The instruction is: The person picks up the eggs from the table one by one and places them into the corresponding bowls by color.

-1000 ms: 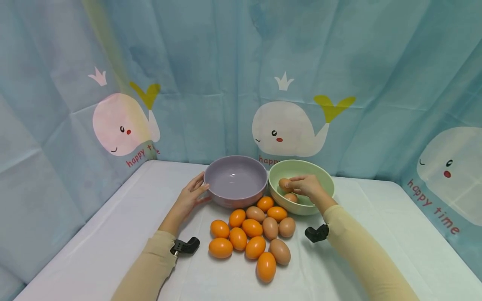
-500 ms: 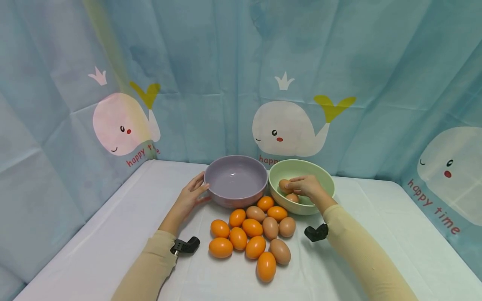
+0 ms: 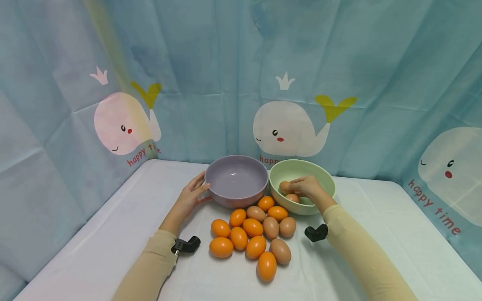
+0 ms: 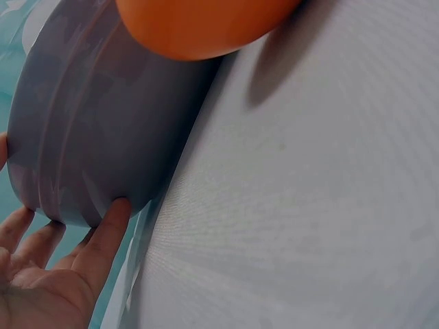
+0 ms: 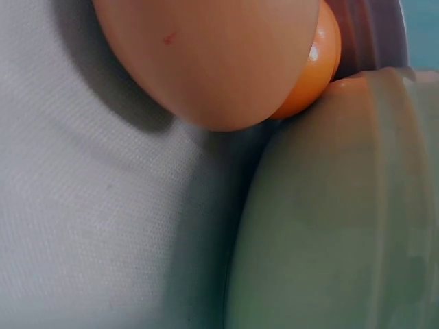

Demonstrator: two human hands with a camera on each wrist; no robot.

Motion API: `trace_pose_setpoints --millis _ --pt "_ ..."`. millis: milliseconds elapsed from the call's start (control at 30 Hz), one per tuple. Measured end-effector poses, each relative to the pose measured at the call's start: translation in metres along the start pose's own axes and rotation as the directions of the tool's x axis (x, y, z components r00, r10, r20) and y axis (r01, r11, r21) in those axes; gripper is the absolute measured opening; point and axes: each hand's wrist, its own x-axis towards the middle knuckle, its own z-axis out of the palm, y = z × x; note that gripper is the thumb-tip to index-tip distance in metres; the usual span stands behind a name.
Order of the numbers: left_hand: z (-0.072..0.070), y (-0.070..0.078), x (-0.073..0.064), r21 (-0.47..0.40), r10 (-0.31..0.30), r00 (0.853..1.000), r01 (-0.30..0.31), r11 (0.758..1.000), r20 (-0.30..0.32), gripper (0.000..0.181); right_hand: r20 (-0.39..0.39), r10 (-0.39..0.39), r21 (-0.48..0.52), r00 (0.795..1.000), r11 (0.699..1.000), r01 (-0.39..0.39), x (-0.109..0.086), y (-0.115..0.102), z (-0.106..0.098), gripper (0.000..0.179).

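Observation:
My right hand point(image 3: 308, 187) reaches into the light green bowl point(image 3: 327, 184) and pinches a brown egg point(image 3: 284, 187) low inside it. Just below that egg lies another brown egg point(image 3: 292, 197) in the same bowl. On the left, my left hand point(image 3: 188, 198) rests against the side of the purple bowl point(image 3: 236, 177), which has nothing in it. In the left wrist view its spread fingers point(image 4: 103, 240) touch the bowl's outer wall. The right wrist view catches the green bowl's outside, but the right hand is hidden there.
In front of the bowls, several orange eggs point(image 3: 252, 227) and several brown eggs point(image 3: 280, 251) lie close together on the white tablecloth point(image 3: 331, 271). The two bowls stand side by side near a blue whale-print curtain point(image 3: 207, 83).
The right hand and its egg have sunk very slightly into the green bowl. The brown egg below has shifted a little to the right. The left hand stays against the purple bowl.

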Motion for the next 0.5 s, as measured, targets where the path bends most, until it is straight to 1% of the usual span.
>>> trace_pose_setpoints --millis 100,233,367,500 --pt "-0.001 0.0 0.0 0.003 0.002 1.0 -0.002 1.0 -0.001 0.067 -0.001 0.006 -0.009 1.0 1.0 -0.006 0.001 -0.001 0.001 0.05" --pt "-0.002 -0.002 0.001 0.005 0.005 1.0 -0.005 1.0 -0.006 0.068 -0.01 -0.005 -0.015 1.0 1.0 0.005 -0.001 -0.003 0.001 0.048" --pt "-0.002 -0.002 0.002 0.002 0.005 1.0 -0.005 1.0 -0.013 0.068 -0.032 -0.068 -0.043 0.997 0.997 0.067 -0.008 -0.006 0.0 0.048" --pt "-0.003 -0.002 0.001 0.002 0.007 1.0 -0.007 1.0 -0.002 0.068 -0.067 -0.158 -0.077 0.985 0.985 0.153 -0.023 -0.01 -0.005 0.049"
